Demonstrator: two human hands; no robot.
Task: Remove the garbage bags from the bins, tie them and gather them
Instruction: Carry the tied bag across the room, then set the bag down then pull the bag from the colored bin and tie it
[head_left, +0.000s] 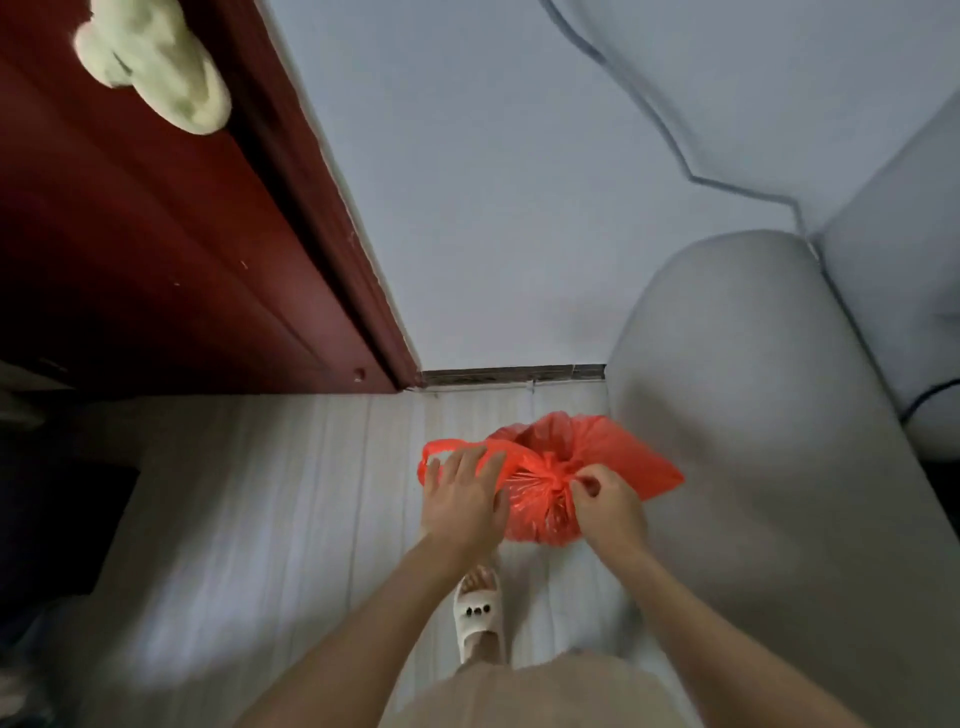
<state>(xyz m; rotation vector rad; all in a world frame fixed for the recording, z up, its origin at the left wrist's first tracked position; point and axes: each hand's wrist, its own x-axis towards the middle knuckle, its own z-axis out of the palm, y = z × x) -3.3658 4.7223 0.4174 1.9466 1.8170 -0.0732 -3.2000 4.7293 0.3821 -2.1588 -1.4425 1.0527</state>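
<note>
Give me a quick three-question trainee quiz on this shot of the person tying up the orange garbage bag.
1. True or false: the orange bag is gathered into a knot at its top.
2. Which hand pinches at the knot? A) left hand B) right hand
3. Fill in: the loose handle loop sticks out on the person's ___ side.

Key: 1 true; 2 B; 3 left.
</note>
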